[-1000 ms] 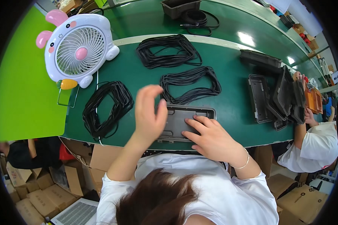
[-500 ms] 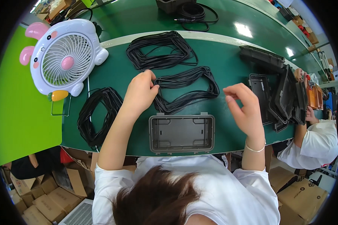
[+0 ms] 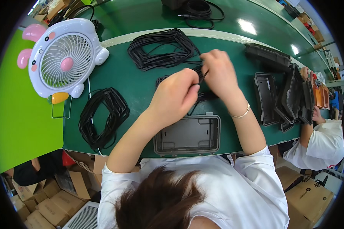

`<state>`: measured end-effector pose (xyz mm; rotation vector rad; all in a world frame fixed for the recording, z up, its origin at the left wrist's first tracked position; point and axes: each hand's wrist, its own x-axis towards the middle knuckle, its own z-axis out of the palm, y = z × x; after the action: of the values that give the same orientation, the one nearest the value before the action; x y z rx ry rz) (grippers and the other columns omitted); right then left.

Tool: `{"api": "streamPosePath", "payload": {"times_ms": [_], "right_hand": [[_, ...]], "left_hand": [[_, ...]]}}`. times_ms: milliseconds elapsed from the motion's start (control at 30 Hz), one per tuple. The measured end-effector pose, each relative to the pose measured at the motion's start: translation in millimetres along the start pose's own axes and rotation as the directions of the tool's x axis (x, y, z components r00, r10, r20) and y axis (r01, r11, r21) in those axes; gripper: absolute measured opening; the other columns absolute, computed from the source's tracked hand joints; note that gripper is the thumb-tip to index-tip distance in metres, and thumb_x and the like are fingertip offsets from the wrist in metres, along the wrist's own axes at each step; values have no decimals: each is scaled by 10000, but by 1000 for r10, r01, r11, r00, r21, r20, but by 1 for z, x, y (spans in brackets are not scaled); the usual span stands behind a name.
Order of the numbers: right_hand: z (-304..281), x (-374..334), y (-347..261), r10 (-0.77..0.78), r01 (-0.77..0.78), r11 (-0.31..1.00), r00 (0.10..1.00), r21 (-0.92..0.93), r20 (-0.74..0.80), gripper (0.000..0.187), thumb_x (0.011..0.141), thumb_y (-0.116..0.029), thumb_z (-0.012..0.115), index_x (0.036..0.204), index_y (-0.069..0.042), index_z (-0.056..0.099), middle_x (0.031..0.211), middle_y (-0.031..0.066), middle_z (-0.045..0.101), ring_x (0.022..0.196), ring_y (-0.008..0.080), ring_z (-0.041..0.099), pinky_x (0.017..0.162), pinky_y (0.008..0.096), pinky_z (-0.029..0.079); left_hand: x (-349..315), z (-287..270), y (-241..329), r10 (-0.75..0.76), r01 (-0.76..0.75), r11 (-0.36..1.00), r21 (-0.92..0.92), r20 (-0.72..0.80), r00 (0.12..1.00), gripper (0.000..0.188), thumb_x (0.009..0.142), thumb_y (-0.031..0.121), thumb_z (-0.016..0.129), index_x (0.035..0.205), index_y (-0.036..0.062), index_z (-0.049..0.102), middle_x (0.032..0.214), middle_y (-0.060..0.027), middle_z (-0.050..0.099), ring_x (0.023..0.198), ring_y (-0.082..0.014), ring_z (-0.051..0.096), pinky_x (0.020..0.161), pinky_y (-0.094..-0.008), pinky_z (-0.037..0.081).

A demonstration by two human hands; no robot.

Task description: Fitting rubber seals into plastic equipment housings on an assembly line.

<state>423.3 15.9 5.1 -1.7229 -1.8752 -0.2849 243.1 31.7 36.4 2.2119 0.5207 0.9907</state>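
Just beyond the grey plastic box (image 3: pixel 187 134), my left hand (image 3: pixel 176 93) and my right hand (image 3: pixel 220 72) are close together over the middle coil of black cable (image 3: pixel 207 96). Both hands are closed with fingers pinched, and a strand of the cable runs between them. My right hand is slightly blurred and sits farther from me than the left. Most of the middle coil is hidden under my hands. The box lies open side up at the table's near edge, its rear left corner covered by my left arm.
Another black cable coil (image 3: pixel 162 49) lies farther back, and one (image 3: pixel 103 118) lies at left near a white rabbit-shaped fan (image 3: pixel 67 63). At right are several dark box parts (image 3: pixel 266 99). A person (image 3: pixel 313 147) works beyond them.
My hands have come together over the middle coil. The right hand moved left and away from me; the left moved right. A cable strand is now held between them.
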Motion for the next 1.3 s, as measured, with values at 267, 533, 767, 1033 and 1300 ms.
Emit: {"api": "streamPosePath", "payload": {"times_ms": [267,533,767,1033,1300], "right_hand": [[-69,-52,21,305,-400,873,894,278,328,124,711,26,614,805,-1,537,763,84,509,694,215,519,618,316,437],[-127,-74,-35,-57,-162,581,970,798,238,159,700,-77,719,726,-36,567,569,12,471,451,110,423,432,232,320],[-85,-103,-50,474,-543,726,840,422,265,83,761,1,630,742,4,549,616,38,493,525,107,449,468,236,353],[-73,-111,-51,587,-614,547,766,569,262,94,753,36,625,829,10,577,707,47,527,551,99,477,505,215,396],[-75,-102,-48,434,-508,743,861,436,265,98,743,55,616,812,6,569,706,47,533,556,106,487,509,216,397]], "left_hand": [[-24,-8,-18,-454,424,882,-205,-132,881,82,842,7,549,884,13,479,630,-8,479,541,-57,419,481,-215,343],[-48,-53,23,-646,508,682,-526,-109,755,97,861,22,549,937,22,489,689,4,488,502,-29,441,423,-172,366],[-105,-39,41,-774,731,611,-303,-39,631,143,798,-15,599,917,2,521,686,24,479,601,-35,415,514,-174,336],[-128,-38,61,-809,807,585,-77,-117,576,113,809,37,591,782,-22,498,601,-41,449,542,-95,409,477,-233,337],[-128,-39,69,-754,755,652,74,-49,655,164,808,20,550,687,-20,446,577,-103,413,508,-198,385,474,-310,319]]}}
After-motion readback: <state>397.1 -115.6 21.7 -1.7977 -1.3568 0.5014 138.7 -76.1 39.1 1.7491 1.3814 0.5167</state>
